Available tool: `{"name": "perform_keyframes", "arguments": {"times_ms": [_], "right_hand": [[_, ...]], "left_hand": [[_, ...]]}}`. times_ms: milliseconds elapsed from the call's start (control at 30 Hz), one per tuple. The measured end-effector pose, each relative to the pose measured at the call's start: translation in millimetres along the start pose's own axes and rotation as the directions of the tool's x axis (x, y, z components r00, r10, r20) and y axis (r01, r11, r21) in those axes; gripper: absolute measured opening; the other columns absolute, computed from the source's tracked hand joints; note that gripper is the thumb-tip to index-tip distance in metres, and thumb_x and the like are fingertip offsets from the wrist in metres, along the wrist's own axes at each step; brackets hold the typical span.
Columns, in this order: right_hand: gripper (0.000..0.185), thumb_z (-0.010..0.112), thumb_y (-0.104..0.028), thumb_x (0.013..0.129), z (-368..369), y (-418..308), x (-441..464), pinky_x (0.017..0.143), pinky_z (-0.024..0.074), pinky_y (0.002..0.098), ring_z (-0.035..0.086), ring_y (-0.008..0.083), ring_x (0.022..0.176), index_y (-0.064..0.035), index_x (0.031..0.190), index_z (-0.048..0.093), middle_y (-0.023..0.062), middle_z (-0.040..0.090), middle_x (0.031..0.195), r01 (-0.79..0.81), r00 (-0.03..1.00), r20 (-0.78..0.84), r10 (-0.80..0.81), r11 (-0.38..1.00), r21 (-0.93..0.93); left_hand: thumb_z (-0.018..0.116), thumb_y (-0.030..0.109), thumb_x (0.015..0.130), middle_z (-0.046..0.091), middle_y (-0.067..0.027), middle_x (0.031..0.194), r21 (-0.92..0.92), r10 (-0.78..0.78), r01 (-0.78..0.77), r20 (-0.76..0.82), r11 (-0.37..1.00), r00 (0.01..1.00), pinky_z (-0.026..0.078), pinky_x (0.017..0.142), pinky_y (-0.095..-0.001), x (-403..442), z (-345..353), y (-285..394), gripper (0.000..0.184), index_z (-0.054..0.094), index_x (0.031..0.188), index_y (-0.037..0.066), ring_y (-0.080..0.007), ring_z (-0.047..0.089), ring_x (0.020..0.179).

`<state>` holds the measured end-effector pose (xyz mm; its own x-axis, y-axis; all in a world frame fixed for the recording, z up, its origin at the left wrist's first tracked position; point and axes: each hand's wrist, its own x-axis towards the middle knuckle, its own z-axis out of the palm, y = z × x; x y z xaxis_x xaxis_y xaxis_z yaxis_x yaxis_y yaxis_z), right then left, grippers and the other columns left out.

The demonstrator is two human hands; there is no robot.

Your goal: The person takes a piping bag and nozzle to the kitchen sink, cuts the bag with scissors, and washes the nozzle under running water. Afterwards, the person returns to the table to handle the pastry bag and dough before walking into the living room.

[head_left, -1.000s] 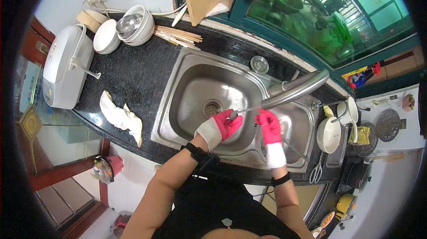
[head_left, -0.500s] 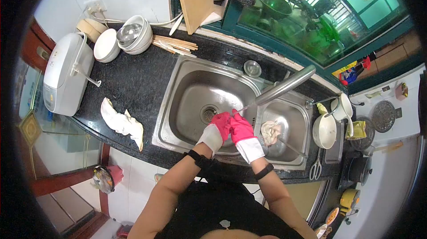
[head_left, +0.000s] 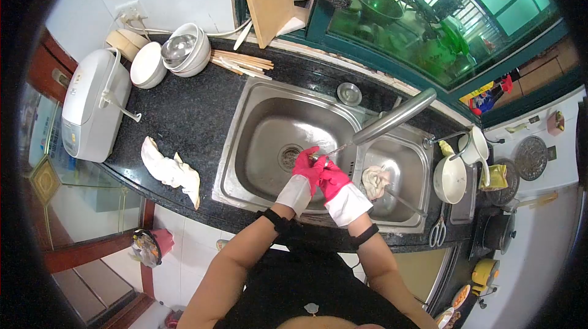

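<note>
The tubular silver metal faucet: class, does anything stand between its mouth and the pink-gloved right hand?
Nothing solid is visible between the faucet and the right hand; only a thin water stream crosses the gap. The pink-gloved left hand lies beyond.

Well left of left hand [head_left: 308, 167]: white boxy plastic rice cooker [head_left: 92, 105]; lower left, pink round bin [head_left: 164, 241]. Right of right hand [head_left: 332, 181]: grey-handled metal scissors [head_left: 440, 224].

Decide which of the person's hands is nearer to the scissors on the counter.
The right hand. It is over the sink, left of the scissors; the left hand is beside it, farther left and so farther from them.
</note>
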<state>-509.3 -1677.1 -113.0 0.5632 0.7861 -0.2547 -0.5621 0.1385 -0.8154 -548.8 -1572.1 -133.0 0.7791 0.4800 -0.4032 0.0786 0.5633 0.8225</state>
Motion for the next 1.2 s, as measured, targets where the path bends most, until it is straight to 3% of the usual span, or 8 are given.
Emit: {"name": "perform_keyframes", "arguments": {"times_ms": [167, 233, 333, 433, 633, 767, 833, 1200], "right_hand": [[0.034, 0.051, 0.003, 0.084, 2.8, 6.8, 9.9, 0.086, 0.0432, 0.0262, 0.055, 0.0163, 0.102, -0.0053, 0.116, 0.056, 0.0067, 0.057, 0.116, -0.069, 0.954, -0.298, 0.025, 0.988, -0.137], [0.037, 0.052, 0.005, 0.082, -1.4, 10.3, 9.7, 0.092, 0.0417, 0.0271, 0.054, 0.0172, 0.106, -0.005, 0.117, 0.055, 0.0071, 0.056, 0.119, 0.203, 0.86, -0.13, -0.494, 0.564, -0.801], [0.041, 0.052, 0.009, 0.081, -3.5, 0.3, 5.8, 0.098, 0.0381, 0.0282, 0.052, 0.0182, 0.112, -0.0038, 0.12, 0.053, 0.0087, 0.055, 0.123, 0.157, 0.854, -0.085, -0.513, 0.411, -0.898], [0.043, 0.052, 0.008, 0.08, -21.5, 9.2, 7.9, 0.096, 0.0396, 0.0291, 0.054, 0.02, 0.109, -0.0036, 0.121, 0.052, 0.0098, 0.055, 0.12, 0.128, 0.94, -0.27, -0.209, 0.948, -0.29], [0.04, 0.05, 0.005, 0.082, 12.5, -26.1, -10.7, 0.09, 0.0419, 0.0258, 0.056, 0.0175, 0.098, -0.0026, 0.122, 0.051, 0.0075, 0.058, 0.109, 0.044, 0.989, -0.15, 0.01, 0.934, 0.353], [0.04, 0.051, 0.005, 0.083, -10.3, 1.7, -1.1, 0.093, 0.0407, 0.0275, 0.054, 0.0167, 0.104, -0.0046, 0.123, 0.051, 0.0077, 0.057, 0.113, -0.019, 0.953, -0.301, -0.024, 0.99, -0.14], [0.039, 0.055, 0.004, 0.084, -19.3, 14.5, 0.4, 0.095, 0.0395, 0.0282, 0.052, 0.0176, 0.109, -0.0078, 0.121, 0.054, 0.008, 0.056, 0.118, 0.079, 0.889, -0.256, -0.379, 0.679, -0.73], [0.014, 0.066, -0.003, 0.082, -27.3, -21.8, -25.8, 0.082, 0.0491, 0.0291, 0.062, 0.0168, 0.089, -0.0024, 0.095, 0.061, 0.0093, 0.064, 0.102, 0.014, 0.81, -0.568, -0.144, 0.974, -0.227]], "left_hand": [[0.068, 0.007, 0.082, 0.058, -0.005, 0.085, -0.258, 0.006, 0.009, 0.057, 0.966, 0.998, 0.05, 0.061, -0.0272, 3.8, 6.4, 1.5, 0.041, 0.05, 0.118, 0.007, -0.0142, 0.059, 0.072], [0.067, 0.006, 0.082, 0.059, -0.0059, 0.087, -0.296, 0.019, -0.002, 0.056, 0.955, 0.998, 0.051, 0.062, -0.0273, 1.1, 9.6, 7.6, 0.04, 0.05, 0.118, 0.006, -0.0147, 0.06, 0.073], [0.063, 0.009, 0.086, 0.061, -0.0121, 0.099, -0.06, -0.071, 0.076, 0.071, 0.995, 0.995, 0.051, 0.074, -0.0302, 0.6, 12.3, 10.5, 0.041, 0.046, 0.123, 0.002, -0.0183, 0.061, 0.082], [0.061, 0.009, 0.087, 0.061, -0.0137, 0.1, -0.048, -0.051, 0.057, 0.121, 0.997, 0.991, 0.051, 0.076, -0.0318, 19.9, 16.1, -14.5, 0.044, 0.042, 0.126, 0.001, -0.02, 0.062, 0.082], [0.057, 0.006, 0.088, 0.062, -0.0143, 0.098, -0.073, -0.065, 0.084, 0.235, 0.994, 0.97, 0.051, 0.079, -0.0318, 5.7, 24.6, 13.0, 0.048, 0.034, 0.131, 0.001, -0.0216, 0.062, 0.085], [0.058, 0.01, 0.088, 0.062, -0.0139, 0.098, -0.157, -0.047, 0.081, 0.211, 0.984, 0.976, 0.051, 0.079, -0.0314, 3.0, 17.6, 12.8, 0.047, 0.038, 0.13, 0.002, -0.0221, 0.061, 0.086], [0.059, 0.011, 0.088, 0.062, -0.0137, 0.097, -0.172, -0.014, 0.048, 0.194, 0.984, 0.981, 0.051, 0.078, -0.0312, 7.1, 14.0, 4.2, 0.047, 0.039, 0.13, 0.002, -0.0221, 0.061, 0.086], [0.064, 0.015, 0.08, 0.062, -0.014, 0.089, 0.608, 0.063, -0.29, 0.366, 0.739, 0.928, 0.049, 0.072, -0.0369, 17.1, -6.1, -26.8, 0.071, 0.028, 0.141, 0.01, -0.0268, 0.061, 0.079]]}}
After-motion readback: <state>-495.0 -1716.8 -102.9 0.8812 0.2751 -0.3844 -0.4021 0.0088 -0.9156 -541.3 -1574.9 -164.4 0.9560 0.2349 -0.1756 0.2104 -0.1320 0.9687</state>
